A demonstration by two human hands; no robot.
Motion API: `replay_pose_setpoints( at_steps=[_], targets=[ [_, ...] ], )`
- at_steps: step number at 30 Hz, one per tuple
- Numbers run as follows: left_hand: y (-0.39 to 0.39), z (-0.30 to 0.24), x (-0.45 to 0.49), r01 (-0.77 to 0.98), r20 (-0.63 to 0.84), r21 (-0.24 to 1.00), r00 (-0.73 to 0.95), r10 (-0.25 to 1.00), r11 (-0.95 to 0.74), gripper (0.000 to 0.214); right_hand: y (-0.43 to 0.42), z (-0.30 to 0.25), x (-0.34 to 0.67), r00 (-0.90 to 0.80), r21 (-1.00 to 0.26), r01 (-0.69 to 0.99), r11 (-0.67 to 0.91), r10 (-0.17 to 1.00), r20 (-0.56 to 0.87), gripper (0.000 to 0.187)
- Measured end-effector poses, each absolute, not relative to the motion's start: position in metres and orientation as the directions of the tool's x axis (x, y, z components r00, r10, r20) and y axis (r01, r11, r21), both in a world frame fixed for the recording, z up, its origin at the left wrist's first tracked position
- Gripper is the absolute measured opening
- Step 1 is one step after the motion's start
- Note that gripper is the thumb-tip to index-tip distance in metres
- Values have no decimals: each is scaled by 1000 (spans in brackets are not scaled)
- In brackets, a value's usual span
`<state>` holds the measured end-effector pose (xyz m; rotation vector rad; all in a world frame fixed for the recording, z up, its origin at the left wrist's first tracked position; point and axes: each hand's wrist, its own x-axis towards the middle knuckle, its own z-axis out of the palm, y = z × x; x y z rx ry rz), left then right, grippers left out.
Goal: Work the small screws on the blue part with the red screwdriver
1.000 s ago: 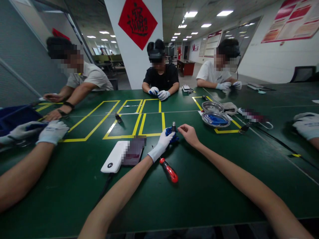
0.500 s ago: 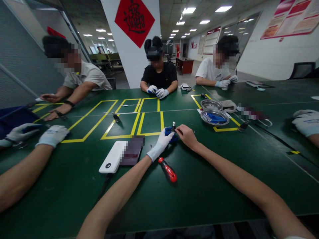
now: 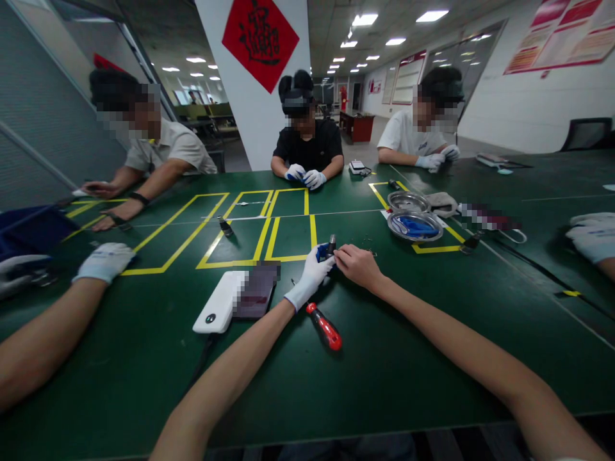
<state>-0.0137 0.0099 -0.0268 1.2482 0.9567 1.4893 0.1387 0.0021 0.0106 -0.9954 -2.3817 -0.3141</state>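
White-gloved, your left hand [image 3: 314,271] sits at the centre of the frame. Its fingers are closed around a small black cylinder [image 3: 332,243], silver tip uppermost, held nearly upright above the green table [image 3: 408,365]. Your right hand [image 3: 359,264] is bare and positioned just right of the cylinder: fingers bent, fingertips drawn together at the cylinder's side. Whether they have hold of anything cannot be told from this view. Note the red-and-black screwdriver [image 3: 326,329] lying below your left hand, lower centre. A white device [image 3: 218,304] and a dark slab [image 3: 254,299] rest side by side, left of centre. A metal bowl [image 3: 414,239] containing blue material [image 3: 416,226] stands at centre right.
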Motion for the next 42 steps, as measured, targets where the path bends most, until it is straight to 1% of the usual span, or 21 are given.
replay_pose_setpoints(
  at_steps=[6,9,11,14,17,21,25,28,33,37,40,42],
  targets=[
    [11,-27,-15,-178,246,953,-17,969,-245,39,8,6,146,-550,-217,596,773,590,591,21],
    [7,-22,-14,-190,241,952,-23,970,-241,42,13,7,151,-525,-313,542,780,605,599,18],
    [3,-17,-13,-197,218,955,-39,975,-221,47,20,9,156,-442,-389,552,738,654,613,18],
    [-2,-12,-12,-182,161,969,-49,986,-168,49,34,11,169,-236,-505,619,602,755,612,20],
    [-3,-11,-12,-183,120,975,-47,992,-127,46,51,11,187,-114,-558,676,481,817,566,21],
    [-2,-10,-12,-206,100,973,-48,994,-108,46,68,5,208,-115,-522,752,402,860,497,20],
    [-2,-9,-12,-211,89,973,-44,995,-96,46,78,-5,218,-151,-473,795,380,879,452,21],
    [-1,-9,-12,-213,90,972,-36,995,-95,46,81,-11,217,-199,-429,810,400,876,440,22],
    [-2,-10,-12,-224,121,966,-46,992,-128,52,88,-13,204,-271,-355,826,438,860,432,23],
    [-5,-5,-12,-200,132,970,-50,990,-139,46,99,-10,186,-336,-274,837,474,840,426,21],
    [-7,-1,-12,-176,133,974,-48,990,-140,40,107,-7,173,-413,-181,838,514,816,405,14],
    [-7,0,-12,-171,138,975,-54,989,-145,39,110,-5,167,-451,-145,830,539,801,395,8]
  ],
)
